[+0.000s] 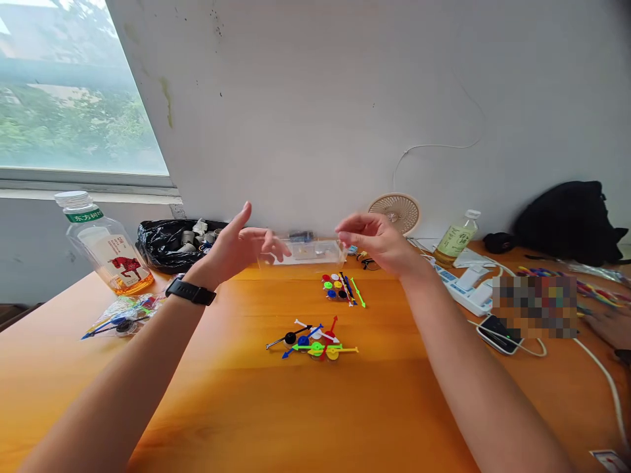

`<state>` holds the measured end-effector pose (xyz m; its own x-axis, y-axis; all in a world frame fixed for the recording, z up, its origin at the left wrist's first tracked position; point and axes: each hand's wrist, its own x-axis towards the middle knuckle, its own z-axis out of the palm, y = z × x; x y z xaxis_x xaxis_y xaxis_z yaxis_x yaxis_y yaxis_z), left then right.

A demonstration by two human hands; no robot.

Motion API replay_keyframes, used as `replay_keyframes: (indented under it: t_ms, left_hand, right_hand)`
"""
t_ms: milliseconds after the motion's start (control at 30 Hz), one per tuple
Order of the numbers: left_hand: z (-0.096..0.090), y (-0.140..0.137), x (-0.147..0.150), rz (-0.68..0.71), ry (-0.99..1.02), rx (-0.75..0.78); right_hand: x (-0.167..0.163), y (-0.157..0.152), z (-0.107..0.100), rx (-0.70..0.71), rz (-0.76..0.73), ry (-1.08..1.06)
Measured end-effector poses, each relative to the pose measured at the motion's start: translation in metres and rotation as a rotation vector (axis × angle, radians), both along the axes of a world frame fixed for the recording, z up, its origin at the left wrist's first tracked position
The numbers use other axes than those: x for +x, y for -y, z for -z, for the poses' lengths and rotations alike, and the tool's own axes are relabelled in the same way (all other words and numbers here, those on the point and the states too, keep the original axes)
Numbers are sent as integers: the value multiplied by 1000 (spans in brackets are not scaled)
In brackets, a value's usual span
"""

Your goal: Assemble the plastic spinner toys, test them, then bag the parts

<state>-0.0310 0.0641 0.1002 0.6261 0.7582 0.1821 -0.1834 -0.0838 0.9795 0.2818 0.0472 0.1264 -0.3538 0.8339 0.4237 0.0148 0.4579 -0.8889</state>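
Observation:
A clear plastic bag (315, 256) stretches between my hands above the far part of the table. My right hand (377, 240) pinches its right end between thumb and fingertips. At its left end my left hand (241, 243) has the thumb raised and the fingers apart, the fingertips over or against the plastic; the contact is blurred. Below lie several coloured arrow spinners (318, 345) on round bases, in a loose cluster. Behind them sit small coloured discs (335, 286) in rows, with loose plastic arrows (357, 292) alongside.
A large bottle (111, 253) and a bag of spinner parts (123, 315) stand left, by a black rubbish bag (160, 243). On the right are a fan (394, 210), a smaller bottle (457, 240), a power strip (466, 289), cables and another person's hand (611, 325).

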Motion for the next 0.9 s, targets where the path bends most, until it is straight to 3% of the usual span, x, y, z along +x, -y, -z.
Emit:
replay_keyframes:
  t_ms: [100, 233, 333, 567, 900]
  left_hand:
    - [0, 9, 11, 161, -120, -63]
    - [11, 19, 28, 521, -286, -59]
    - [22, 20, 35, 619, -280, -39]
    - [27, 13, 28, 483, -231, 57]
    - [9, 18, 17, 305, -415, 207]
  right_hand:
    - [-10, 18, -10, 98, -69, 223]
    - [-26, 35, -16, 254, -129, 368]
    - [-33, 38, -15, 292, -111, 401]
    - [-24, 37, -18, 253, -76, 382]
    - [-28, 40, -15, 209, -288, 624]
